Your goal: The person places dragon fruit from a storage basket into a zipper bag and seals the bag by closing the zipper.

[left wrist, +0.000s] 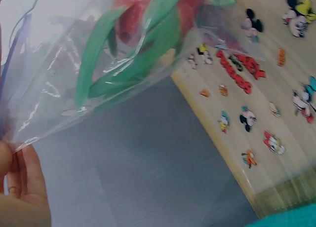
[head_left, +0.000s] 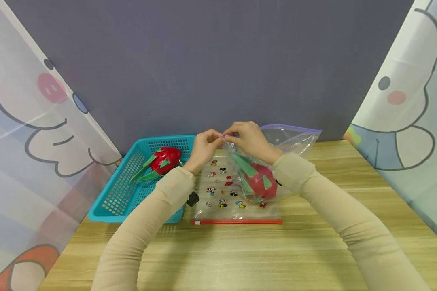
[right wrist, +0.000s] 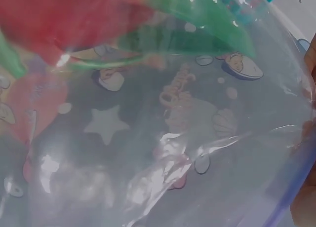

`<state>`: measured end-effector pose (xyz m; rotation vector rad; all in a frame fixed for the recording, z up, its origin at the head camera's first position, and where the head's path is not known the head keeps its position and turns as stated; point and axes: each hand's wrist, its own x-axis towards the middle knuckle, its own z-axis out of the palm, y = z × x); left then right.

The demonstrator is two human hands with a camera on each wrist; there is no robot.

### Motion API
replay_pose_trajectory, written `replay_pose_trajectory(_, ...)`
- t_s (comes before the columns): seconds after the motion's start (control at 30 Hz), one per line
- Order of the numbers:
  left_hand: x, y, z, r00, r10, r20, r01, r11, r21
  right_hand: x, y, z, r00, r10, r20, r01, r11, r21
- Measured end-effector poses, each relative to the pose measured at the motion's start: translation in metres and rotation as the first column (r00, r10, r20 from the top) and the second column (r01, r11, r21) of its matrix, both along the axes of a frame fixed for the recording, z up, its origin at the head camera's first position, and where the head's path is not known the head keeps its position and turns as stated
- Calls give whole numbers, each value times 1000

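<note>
On the bag (right wrist: 143,121), blurred pink writing (right wrist: 175,94), apparently.

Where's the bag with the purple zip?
In the head view, the purple-zip bag is right of the blue basket, its edge pinched by the left hand and right hand.

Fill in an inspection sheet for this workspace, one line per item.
Surface: wood-grain table.
Job's things: clear purple-zip bag with a red-and-green dragon fruit inside.
Clutter: teal basket holding a second dragon fruit; cartoon-print bag lying flat, red zip on its near edge; small black item near the left wrist, not identifiable.
Hands: left hand and right hand pinch the purple-zip bag's edge, fingertips close together.
Cables: nothing seen.
Surroundings: dark grey panel behind; cartoon-printed sheets on both sides.
</note>
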<state>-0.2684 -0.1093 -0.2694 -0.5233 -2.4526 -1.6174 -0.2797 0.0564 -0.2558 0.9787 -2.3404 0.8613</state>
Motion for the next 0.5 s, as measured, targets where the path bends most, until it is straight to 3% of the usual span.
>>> replay_pose_trajectory(0.1,-12,-3,-12,1000,-21,-18,21,1000,2,0,2,-1,1000,17,-14,-17,1000,7)
replay_pose_trajectory(0.27,-11,-3,-17,998,-35,-48,34,999,-15,0,7,-5,998,41,-37,-40,999,29)
replay_pose_trajectory(0.5,-10,-2,-19,998,-46,-39,48,998,49,0,19,-9,998,32,-52,-31,999,34)
